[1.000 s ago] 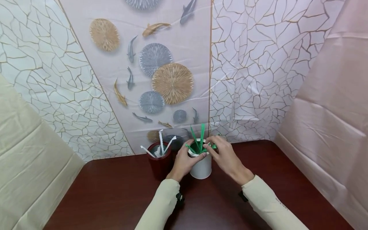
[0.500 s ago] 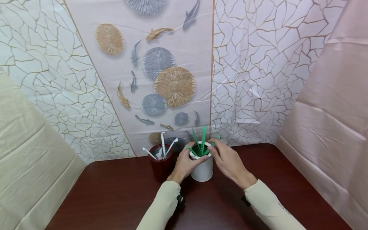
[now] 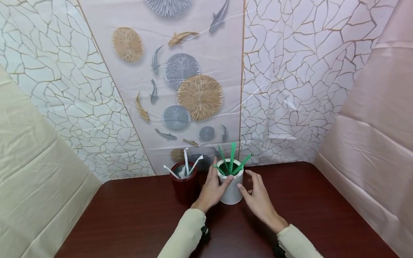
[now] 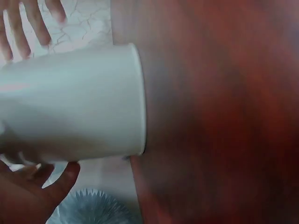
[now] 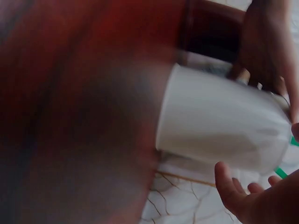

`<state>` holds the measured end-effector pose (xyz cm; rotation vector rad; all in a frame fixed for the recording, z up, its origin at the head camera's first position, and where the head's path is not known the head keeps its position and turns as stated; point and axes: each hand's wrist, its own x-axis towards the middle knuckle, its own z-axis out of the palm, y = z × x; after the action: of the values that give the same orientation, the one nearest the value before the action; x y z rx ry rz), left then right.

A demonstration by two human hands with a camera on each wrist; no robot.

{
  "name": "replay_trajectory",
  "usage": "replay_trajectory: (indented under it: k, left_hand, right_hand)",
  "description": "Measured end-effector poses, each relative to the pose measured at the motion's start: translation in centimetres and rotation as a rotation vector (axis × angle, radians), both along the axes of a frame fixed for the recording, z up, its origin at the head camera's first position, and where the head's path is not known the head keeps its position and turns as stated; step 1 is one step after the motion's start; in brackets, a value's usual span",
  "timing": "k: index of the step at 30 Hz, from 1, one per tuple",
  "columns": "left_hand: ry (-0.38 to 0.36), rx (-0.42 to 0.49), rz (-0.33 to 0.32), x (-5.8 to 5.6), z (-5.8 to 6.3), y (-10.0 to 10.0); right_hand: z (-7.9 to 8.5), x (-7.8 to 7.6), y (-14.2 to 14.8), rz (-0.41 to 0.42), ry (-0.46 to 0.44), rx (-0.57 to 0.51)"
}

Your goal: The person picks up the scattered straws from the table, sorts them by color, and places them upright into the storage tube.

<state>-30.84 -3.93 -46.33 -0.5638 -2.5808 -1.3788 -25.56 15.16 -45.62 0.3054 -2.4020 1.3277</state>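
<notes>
A white cup (image 3: 231,190) stands upright on the dark red table, with several thin green strips (image 3: 232,157) sticking out of its top. My left hand (image 3: 211,190) holds the cup from its left side, thumb across the front near the rim. In the left wrist view its bent fingers (image 4: 60,184) meet the cup wall. To the right of the cup, my right hand (image 3: 259,200) is held with fingers spread and slightly bent, nothing between them. A small gap shows between its thumb and the cup in the head view. The right wrist view is partly blurred.
Left of the white cup stands a dark red cup (image 3: 185,186) with several white paper-like strips (image 3: 186,161) in it. Behind the table (image 3: 135,215) hangs a patterned cloth (image 3: 200,96). Cloth panels (image 3: 358,150) close in both sides.
My right hand has come away from the rim and the green strip there, moving down to the cup's right side. That strip now leans free. My left hand has shifted slightly lower.
</notes>
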Motion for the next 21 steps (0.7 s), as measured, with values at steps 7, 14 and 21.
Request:
replay_trajectory:
  k: [7, 14, 21]
  left_hand:
    - [-0.057, 0.000, -0.031, 3.0, -1.0, 0.8]
    - [-0.032, -0.124, 0.050, 6.1, 1.2, -1.0]
    - [0.286, -0.311, 0.219, 8.5, 3.7, -5.1]
  right_hand:
    - [-0.9, 0.0, -0.2, -0.003, -0.072, -0.007]
    - [0.3, 2.0, 1.9, -0.027, -0.036, 0.126]
    - [2.8, 3.8, 4.1, -0.083, 0.104, 0.248]
